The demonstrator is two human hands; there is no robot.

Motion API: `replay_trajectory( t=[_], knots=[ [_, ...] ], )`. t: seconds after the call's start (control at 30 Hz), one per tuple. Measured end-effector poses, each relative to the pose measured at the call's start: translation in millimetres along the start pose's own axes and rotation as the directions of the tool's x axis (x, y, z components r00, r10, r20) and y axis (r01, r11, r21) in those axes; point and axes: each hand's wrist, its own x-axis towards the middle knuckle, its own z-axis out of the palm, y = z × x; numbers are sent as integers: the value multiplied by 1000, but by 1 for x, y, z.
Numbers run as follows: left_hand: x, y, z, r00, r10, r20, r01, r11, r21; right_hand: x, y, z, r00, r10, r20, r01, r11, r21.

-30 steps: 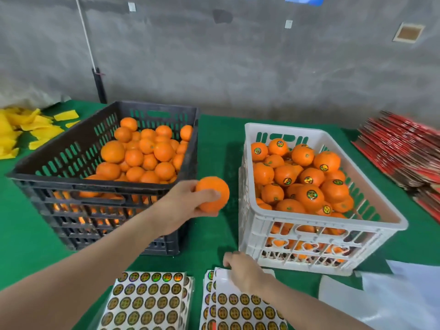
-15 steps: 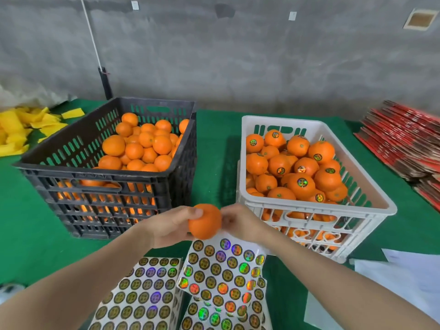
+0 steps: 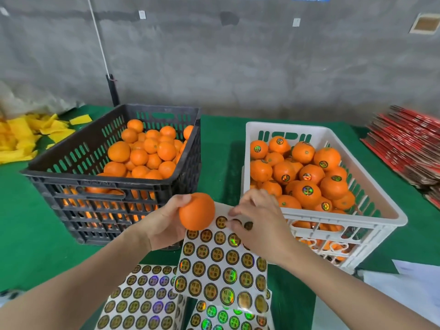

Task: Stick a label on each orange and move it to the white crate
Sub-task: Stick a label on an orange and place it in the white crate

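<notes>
Hands have drawn together at the lower centre of the frame. A second ago the left hand (image 3: pixel 164 225) held the orange (image 3: pixel 197 211) higher up, between the two crates, while the right hand (image 3: pixel 259 225) lay low on the stacked sheets (image 3: pixel 142 298). Now the left hand's fingers are curled round the orange just in front of the black crate (image 3: pixel 114 184), and one label sheet (image 3: pixel 221 265) is raised and tilted over the others. The right hand's curled fingertips pinch at this sheet's top row, just beside the fruit. Whether a label has come free cannot be told, as the fingers hide it.

No label shows on the side of the orange that faces the camera, so the step in hand looks like peeling, with sticking still to come. The white crate (image 3: pixel 385 206), at centre right on the green surface (image 3: pixel 35 229), already holds many labelled oranges. Many plain ones wait in the black crate.
</notes>
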Motion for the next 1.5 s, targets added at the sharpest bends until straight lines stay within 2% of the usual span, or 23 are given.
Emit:
replay_trajectory(
  t=[0.13,0.23,0.5,0.63,0.7,0.77,0.83,0.9,0.97,1.1,1.33,1.4,1.47,1.5],
  knots=[
    [3,-3,2,1000,-21,18,23,996,-91,-3,-3,7,997,72,22,-72,997,37],
    [6,-3,2,998,-34,43,40,988,-147,-3,-4,10,997,74,-7,-74,996,58],
    [13,0,4,992,-124,-19,118,971,-207,-8,0,19,980,-12,-198,44,986,160],
    [19,1,3,978,-186,-90,159,956,-248,-9,2,16,977,-83,-195,117,978,172],
    [20,3,4,969,-219,-116,187,953,-238,-6,0,7,981,-26,-190,81,955,286],
    [21,3,5,961,-234,-143,203,957,-205,6,-2,-7,985,124,-116,-55,879,474],
    [23,3,7,960,-232,-156,206,965,-164,21,-6,-24,966,229,118,-253,764,593],
    [24,2,11,966,-210,-149,192,973,-128,34,-10,-32,923,208,322,-365,736,571],
    [25,1,14,976,-175,-130,163,982,-100,41,-16,-31,893,184,411,-391,771,502],
    [26,1,21,986,-123,-115,117,991,-62,49,-22,-27,897,183,402,-359,831,424],
    [27,3,25,983,-122,-136,116,992,-48,51,-22,-25,910,192,369,-328,877,352],
    [28,5,26,977,-143,-158,136,989,-54,51,-19,-28,914,163,371,-337,815,472],
    [28,7,26,970,-166,-180,159,986,-54,50,-16,-32,904,71,422,-337,725,601],
    [28,8,26,967,-178,-181,171,984,-57,48,-14,-32,894,20,448,-314,740,594]
  ],
)
